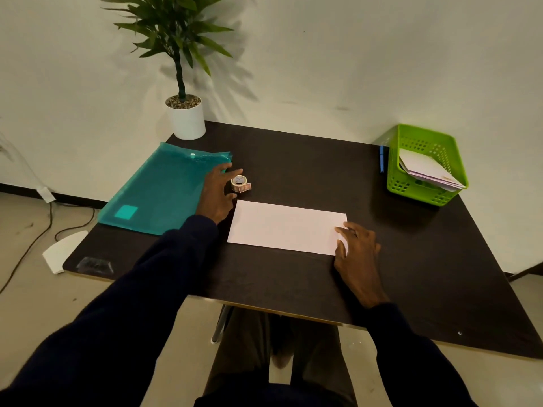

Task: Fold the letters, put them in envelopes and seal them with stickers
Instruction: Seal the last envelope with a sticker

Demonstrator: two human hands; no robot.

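Head view: dark table (pixel 293 160) bearing white envelope (pixel 282 227), white wall (pixel 352 54) behind.

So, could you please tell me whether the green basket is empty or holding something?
Holding something: a stack of white papers or envelopes leans inside the green basket, one corner reaching the right rim.

The print on the sticker roll (pixel 239 183) was too small for me to read. My right hand (pixel 357 254) covered the right end of the white sheet (pixel 285 227), so I could not tell if the fingers pinched it, nor if it was an envelope or a folded letter. The wall of the green basket (pixel 395 183) hid most of the papers (pixel 426 168) inside. The upper edge cut off the top of the plant (pixel 176 27).
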